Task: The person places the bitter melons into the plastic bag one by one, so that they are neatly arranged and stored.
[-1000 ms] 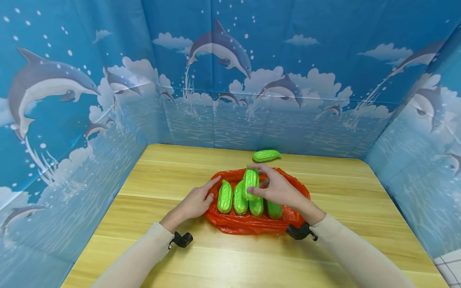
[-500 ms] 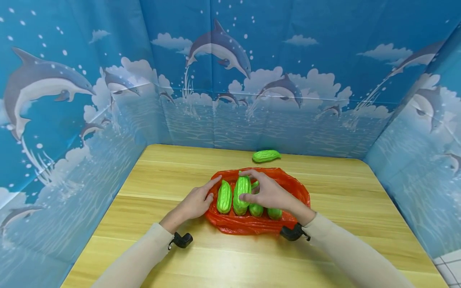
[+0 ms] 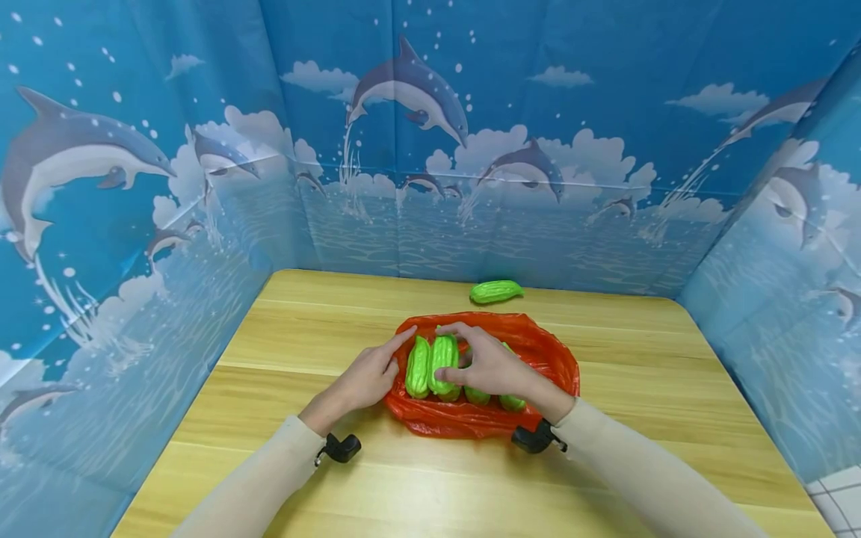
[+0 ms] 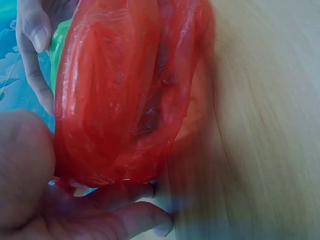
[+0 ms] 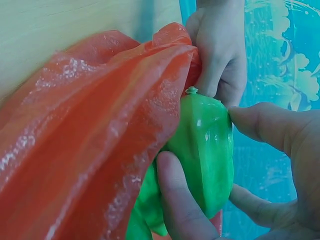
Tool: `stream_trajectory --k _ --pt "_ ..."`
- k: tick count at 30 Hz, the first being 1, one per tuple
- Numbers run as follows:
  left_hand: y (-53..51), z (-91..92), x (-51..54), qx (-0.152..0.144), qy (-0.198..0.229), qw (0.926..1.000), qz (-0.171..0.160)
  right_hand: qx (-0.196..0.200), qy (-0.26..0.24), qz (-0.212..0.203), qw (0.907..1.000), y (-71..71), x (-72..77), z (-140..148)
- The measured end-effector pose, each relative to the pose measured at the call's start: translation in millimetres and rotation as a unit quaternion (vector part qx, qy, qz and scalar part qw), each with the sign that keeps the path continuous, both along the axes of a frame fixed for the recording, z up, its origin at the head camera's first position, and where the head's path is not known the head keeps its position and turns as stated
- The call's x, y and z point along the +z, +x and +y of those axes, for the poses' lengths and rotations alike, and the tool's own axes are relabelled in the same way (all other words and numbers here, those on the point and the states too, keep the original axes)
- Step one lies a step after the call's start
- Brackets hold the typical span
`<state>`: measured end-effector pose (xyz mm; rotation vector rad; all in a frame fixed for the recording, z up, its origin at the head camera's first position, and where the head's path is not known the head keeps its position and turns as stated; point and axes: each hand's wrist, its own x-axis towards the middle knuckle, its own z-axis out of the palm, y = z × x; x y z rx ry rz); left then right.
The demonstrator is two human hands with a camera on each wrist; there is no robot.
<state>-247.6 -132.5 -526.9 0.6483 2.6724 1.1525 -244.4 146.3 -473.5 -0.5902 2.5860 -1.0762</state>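
Note:
An open red plastic bag [image 3: 440,424] lies on the table with several ribbed green bitter melons in it. My left hand [image 3: 365,376] grips the bag's left rim, thumb and fingers on either side of the plastic in the left wrist view. Between the thumb and fingers of my right hand [image 3: 494,364] is a bitter melon [image 3: 444,364], held over another one in the bag. Just left of it lies a further bitter melon [image 3: 417,368]. The right wrist view shows the stem end of the held melon [image 5: 207,145]. My right hand partly covers the melons on the right.
One bitter melon [image 3: 496,291] lies alone on the wooden table [image 3: 323,314] behind the bag, near the back edge. A blue curtain [image 3: 430,224] printed with dolphins encloses the back and sides.
My right hand has carried the held bitter melon leftward and lower, beside the leftmost one in the bag. My left hand has stayed on the rim.

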Motion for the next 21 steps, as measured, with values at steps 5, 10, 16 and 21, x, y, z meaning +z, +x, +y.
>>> stream_trajectory --k 5,10,16,21 --pt "0.5 0.3 2.1 0.000 0.001 1.0000 0.002 -0.001 -0.013 -0.020 0.9997 1.1 3.2 -2.6" --pt "1.6 1.7 3.6 -0.003 -0.002 1.0000 0.008 -0.005 -0.035 -0.040 0.9985 2.4 4.1 -2.2" --pt "3.0 1.6 2.1 0.001 -0.006 0.9999 0.009 0.000 -0.036 -0.043 0.9984 3.6 3.8 -1.3" --pt "3.9 1.2 2.6 -0.004 -0.009 0.9999 0.007 -0.005 -0.024 -0.035 0.9991 4.4 3.0 -2.3"
